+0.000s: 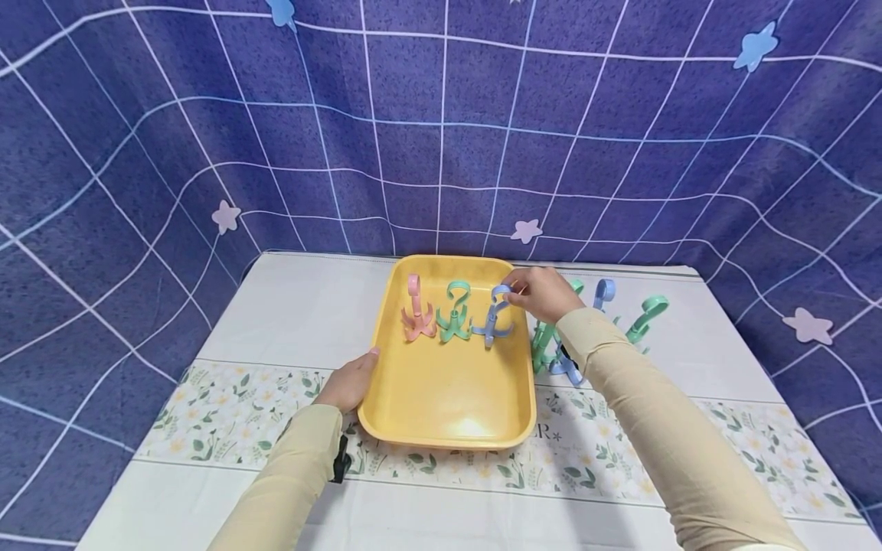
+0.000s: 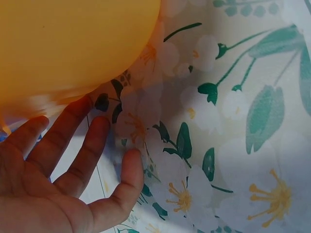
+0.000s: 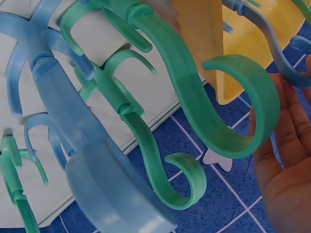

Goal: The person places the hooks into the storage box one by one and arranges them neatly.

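The right hand [image 1: 540, 292] is reached across the far right corner of the tray [image 1: 446, 390], and the loop of the blue hook [image 1: 492, 321] is pinched between its thumb and fingers. That hook is held inside the tray, prongs down; whether the tray's floor is touched cannot be told. Beside it, in a row, the green hook [image 1: 455, 314] and the pink hook [image 1: 417, 317] are laid. The left hand [image 1: 350, 379] is placed at the tray's left side, its thumb against the rim, its fingers spread and slightly bent. Both forearms are covered by beige sleeves [image 1: 641, 413]. The table [image 1: 324, 298] is covered in white, crossed by a flowered band [image 1: 255, 398], and is enclosed by a blue curtain [image 1: 413, 145] marked with pale grid lines and stars. More green and blue outer hooks [image 1: 544, 340] are partly hidden by the right arm in the head view; in the right wrist view their loops and prongs are seen close up. Only by the left wrist view are the left fingers shown at the tray's underside.
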`<state>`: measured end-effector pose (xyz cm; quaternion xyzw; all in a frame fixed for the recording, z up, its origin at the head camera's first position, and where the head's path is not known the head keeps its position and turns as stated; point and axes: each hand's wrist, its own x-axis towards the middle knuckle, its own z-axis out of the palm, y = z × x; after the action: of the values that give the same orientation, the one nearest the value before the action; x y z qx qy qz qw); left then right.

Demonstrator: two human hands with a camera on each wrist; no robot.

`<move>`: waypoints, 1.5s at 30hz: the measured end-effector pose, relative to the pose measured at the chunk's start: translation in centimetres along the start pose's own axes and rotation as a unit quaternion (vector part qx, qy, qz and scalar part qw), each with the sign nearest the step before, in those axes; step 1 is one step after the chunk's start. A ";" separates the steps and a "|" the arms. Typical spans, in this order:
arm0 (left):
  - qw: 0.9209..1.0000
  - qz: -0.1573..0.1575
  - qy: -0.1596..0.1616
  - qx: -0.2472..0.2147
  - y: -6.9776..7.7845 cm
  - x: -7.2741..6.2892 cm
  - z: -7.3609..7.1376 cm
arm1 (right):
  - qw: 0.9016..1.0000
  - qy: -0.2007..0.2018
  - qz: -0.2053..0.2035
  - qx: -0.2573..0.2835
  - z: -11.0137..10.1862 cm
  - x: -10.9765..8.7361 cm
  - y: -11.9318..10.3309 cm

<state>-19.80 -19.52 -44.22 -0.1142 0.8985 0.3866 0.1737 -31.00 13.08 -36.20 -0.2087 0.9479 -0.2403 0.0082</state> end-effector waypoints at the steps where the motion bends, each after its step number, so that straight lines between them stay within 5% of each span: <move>1: 1.000 0.000 -0.001 -0.001 0.0 0.0 0.0 | 1.000 -0.001 0.000 0.000 0.0 0.0 0.0; 36: 1.000 0.006 -0.008 0.009 0.1 0.1 -0.1 | 1.000 -0.018 -0.011 0.010 -2.4 -1.4 -0.1; 45: 1.000 0.001 -0.008 0.010 0.2 -0.1 -0.1 | 0.999 -0.046 0.019 0.008 -3.7 -2.2 -0.2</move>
<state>-19.81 -19.46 -43.94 -0.1083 0.9009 0.3790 0.1814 -29.38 15.50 -32.99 -0.2016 0.9484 -0.2377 0.0584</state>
